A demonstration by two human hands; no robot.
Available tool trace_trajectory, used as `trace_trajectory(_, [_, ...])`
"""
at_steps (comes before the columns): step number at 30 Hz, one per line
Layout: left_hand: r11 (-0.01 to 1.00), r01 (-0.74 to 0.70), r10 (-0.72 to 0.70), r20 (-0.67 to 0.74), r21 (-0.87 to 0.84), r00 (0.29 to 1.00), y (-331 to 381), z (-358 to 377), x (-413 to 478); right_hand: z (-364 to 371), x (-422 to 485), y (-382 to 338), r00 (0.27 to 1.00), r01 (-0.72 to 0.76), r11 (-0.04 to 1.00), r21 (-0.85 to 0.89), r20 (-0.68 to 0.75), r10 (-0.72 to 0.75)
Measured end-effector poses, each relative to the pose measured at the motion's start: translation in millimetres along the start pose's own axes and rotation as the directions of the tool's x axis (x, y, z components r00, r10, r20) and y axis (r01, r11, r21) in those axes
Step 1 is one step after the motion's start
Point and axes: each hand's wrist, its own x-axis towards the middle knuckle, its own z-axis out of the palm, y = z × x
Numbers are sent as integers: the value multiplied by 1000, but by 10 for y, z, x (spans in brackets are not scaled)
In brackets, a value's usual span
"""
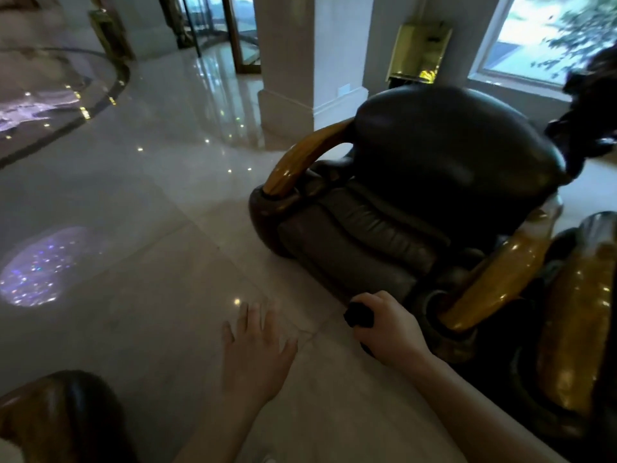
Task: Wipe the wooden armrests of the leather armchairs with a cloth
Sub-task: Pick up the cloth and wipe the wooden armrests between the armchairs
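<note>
At far left the polished floor (140,202) throws back ceiling lights, and a brown rounded shape fills the lower left corner; I cannot tell what it is. Moving right, the left hand (257,355) hangs over the floor with fingers spread wide, palm down, holding nothing and touching nothing. Just beside it, the right hand (387,329) is closed in a fist around a dark cloth (359,315), a wad of which pokes out past the thumb. The fist sits near the front of the armchair (434,182), apart from any wood.

The chair has two amber armrests: the far armrest (300,162) curves from the backrest down to the front on the chair's left as seen here, and the near armrest (494,282) runs down just right of the fist. Further right a second armrest (574,329), apparently of a neighbouring chair, stands close alongside.

As I judge it, wiping has not begun on this chair; the near armrest looks the likely first target. The risks: the bunched cloth offers little face, so a pass may only smear the glossy wood; the narrow gap between the two neighbouring armrests could snag the knuckles; and the curved undersides are easily missed from this angle.
</note>
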Motion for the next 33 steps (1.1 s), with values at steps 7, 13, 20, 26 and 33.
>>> trace_trajectory(7, [972, -231, 232, 3, -38, 973, 349, 61, 573, -227, -44, 312, 964, -224, 974, 20, -139, 225])
trace_trajectory(13, [899, -436, 437, 85, -22, 896, 559, 186, 1055, -285, -166, 416, 875, -398, 914, 75, -266, 403])
trace_trajectory(20, [816, -576, 577, 120, -48, 808, 1109, 287, 1361, -364, -354, 738, 768, -513, 833, 207, -324, 553])
trace_trajectory(26, [750, -661, 654, 198, -38, 730, 1784, 505, 1659, -495, -359, 1378, 683, -561, 754, 343, -323, 655])
trace_trajectory(33, [734, -678, 664, 256, -44, 702, 2530, 877, 2091, -643, -30, 2225, 655, -604, 668, 435, -206, 727])
